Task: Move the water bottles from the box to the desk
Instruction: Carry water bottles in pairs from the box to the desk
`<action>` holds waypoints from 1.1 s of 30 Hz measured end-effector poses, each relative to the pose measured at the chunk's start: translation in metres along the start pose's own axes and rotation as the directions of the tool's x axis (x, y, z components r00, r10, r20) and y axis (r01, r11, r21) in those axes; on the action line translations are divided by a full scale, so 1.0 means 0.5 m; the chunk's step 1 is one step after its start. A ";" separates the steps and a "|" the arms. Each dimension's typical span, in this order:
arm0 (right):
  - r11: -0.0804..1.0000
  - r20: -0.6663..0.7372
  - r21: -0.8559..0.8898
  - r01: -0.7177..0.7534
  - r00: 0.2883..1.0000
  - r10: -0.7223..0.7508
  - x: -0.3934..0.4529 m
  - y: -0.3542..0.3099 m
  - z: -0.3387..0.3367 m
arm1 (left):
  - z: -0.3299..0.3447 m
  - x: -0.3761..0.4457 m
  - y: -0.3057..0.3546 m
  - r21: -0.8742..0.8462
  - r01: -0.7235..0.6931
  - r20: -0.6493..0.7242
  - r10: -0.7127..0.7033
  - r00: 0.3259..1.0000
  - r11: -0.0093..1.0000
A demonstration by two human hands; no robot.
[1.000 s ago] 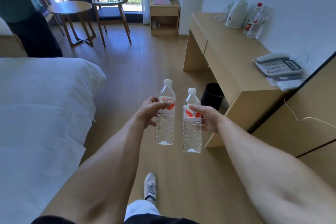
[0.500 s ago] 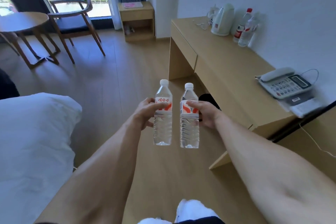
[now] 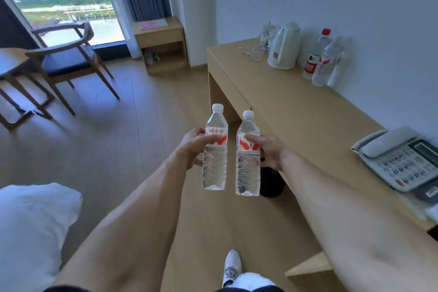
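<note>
While the person stands on the wood floor beside it, the long pale desk [image 3: 296,111] runs along the white wall. Left of the desk, a white bed corner [image 3: 30,227] fills the low edge of the room, and beyond the desk's far end a wooden armchair [image 3: 68,61] sits by the window. On the desk's far end stands a white kettle [image 3: 283,48], with two water bottles [image 3: 320,59] just beside it against the wall; a white telephone [image 3: 400,159] lies on the desk's near end. In front of the desk, in the air, the left hand [image 3: 192,147] wraps its fingers round one clear bottle [image 3: 214,156] at the label, and the right hand [image 3: 270,152] grips a second bottle [image 3: 247,161] likewise, both upright, close together.
</note>
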State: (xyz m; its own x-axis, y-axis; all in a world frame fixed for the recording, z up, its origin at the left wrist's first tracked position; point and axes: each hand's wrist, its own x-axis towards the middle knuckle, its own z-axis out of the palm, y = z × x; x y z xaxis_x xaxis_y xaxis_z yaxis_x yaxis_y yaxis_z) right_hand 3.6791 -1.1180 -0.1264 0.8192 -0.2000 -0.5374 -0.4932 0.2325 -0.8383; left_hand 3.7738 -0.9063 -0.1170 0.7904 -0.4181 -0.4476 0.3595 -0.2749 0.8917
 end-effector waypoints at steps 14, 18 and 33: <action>0.994 -0.237 0.107 0.029 0.971 -0.003 0.235 -0.174 -0.224 | 0.157 0.376 0.221 0.103 -0.014 0.250 -0.012 0.968 0.995; 0.986 -0.338 0.154 0.059 0.941 -0.003 0.285 -0.201 -0.287 | 0.226 0.486 0.271 0.129 -0.016 0.388 -0.036 0.921 0.992; 0.888 -0.821 0.296 0.351 0.568 0.049 0.329 -0.289 -0.436 | 0.482 0.799 0.431 0.263 -0.213 0.769 -0.072 0.635 0.941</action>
State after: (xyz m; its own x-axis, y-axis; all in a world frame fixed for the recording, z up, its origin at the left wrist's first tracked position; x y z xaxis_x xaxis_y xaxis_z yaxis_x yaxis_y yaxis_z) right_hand 3.8212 -1.3921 -0.1136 0.2008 -0.8840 -0.4221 -0.0639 0.4181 -0.9062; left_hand 4.0476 -1.3411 -0.1200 0.0952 -0.9117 -0.3997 0.0394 -0.3977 0.9167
